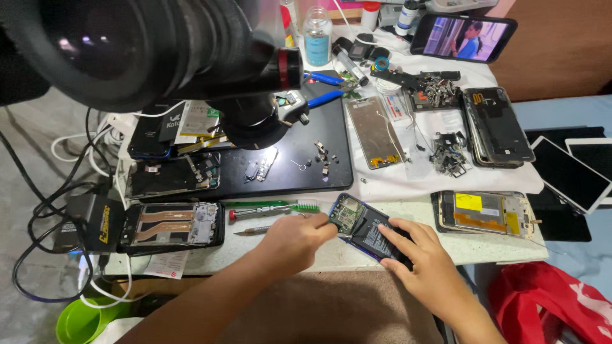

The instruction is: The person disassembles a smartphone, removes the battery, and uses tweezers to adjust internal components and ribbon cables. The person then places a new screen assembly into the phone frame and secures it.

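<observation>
Between both hands' fingers (390, 230), opened phone (364, 230) on the table edge (319, 258).

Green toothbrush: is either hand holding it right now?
No. The green toothbrush lies on the bench above the left hand, while both the left hand and the right hand rest on the opened phone.

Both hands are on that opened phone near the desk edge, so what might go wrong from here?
1. The opened phone lies close to the desk edge; a push from the right hand might slide it off.
2. The left hand works on the bare circuit board; a slip may damage it.
3. Loose small parts on the black mat could scatter if bumped.
</observation>
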